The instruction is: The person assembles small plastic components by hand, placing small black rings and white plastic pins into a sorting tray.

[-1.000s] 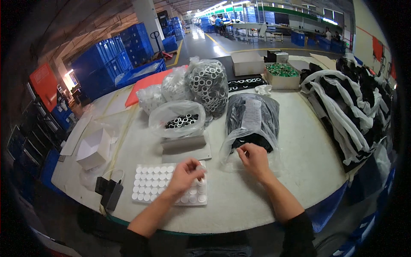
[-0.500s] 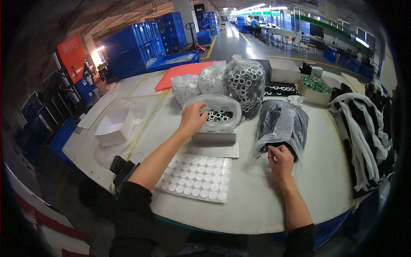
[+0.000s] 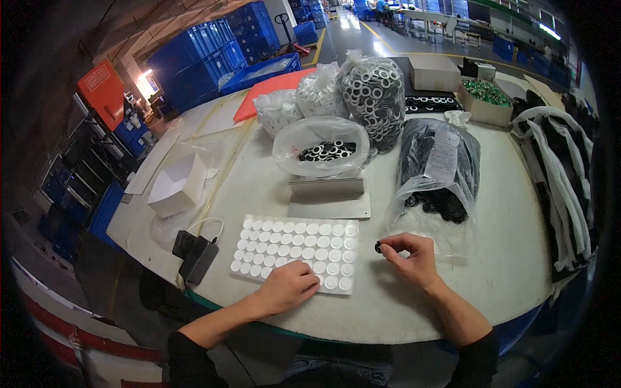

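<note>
A small black round piece (image 3: 378,247) sits between the thumb and index finger of my right hand (image 3: 415,260), to the right of a white tray (image 3: 343,293) and apart from it. Those fingers are pinching its edge. My left hand (image 3: 289,284) lies over the tray's near edge, fingers curled and close together; I cannot tell whether they grip anything. Rows of white round caps (image 3: 301,239) fill the part of the tray I can see.

Just beyond my right hand lies an open clear bag (image 3: 462,236) with black pieces (image 3: 443,204) showing at its mouth. Behind the tray a grey metal stand (image 3: 328,187) rests on the surface (image 3: 388,310), and behind that an open plastic bag (image 3: 284,152) holds black-and-white rings (image 3: 328,150). A tall, full bag of rings (image 3: 372,97) stands behind it. Off to my left are a black adapter (image 3: 199,260) and, farther back, an open white box (image 3: 169,197).
</note>
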`<state>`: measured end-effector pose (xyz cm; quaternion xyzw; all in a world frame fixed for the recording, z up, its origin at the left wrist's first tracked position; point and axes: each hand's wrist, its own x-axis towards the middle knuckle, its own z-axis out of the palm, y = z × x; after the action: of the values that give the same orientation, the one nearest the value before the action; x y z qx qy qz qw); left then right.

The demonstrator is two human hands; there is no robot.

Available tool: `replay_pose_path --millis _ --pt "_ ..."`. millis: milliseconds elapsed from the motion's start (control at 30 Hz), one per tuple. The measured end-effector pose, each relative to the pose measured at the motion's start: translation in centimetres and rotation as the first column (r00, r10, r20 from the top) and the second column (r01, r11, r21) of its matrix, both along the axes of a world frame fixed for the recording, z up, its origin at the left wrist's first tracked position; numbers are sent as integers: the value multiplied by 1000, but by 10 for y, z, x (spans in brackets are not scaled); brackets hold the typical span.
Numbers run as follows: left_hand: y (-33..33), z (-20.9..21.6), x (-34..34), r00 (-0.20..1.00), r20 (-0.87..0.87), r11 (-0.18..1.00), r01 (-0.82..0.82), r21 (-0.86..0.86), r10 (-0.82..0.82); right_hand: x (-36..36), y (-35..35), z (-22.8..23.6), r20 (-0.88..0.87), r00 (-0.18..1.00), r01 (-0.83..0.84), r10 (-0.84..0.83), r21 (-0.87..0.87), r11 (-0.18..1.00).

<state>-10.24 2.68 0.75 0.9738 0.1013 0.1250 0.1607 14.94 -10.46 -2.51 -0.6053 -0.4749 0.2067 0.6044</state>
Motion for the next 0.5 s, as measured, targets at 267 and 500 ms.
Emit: replay_pose_path --millis 267,500 --pt "-2 0 -2 997 -45 984 62 166 -55 -5 2 -1 -8 998 -63 62 -50 997" --pt "-17 -1 -2 987 -125 884 151 442 -106 -10 -2 3 -62 994 -97 91 -93 991"
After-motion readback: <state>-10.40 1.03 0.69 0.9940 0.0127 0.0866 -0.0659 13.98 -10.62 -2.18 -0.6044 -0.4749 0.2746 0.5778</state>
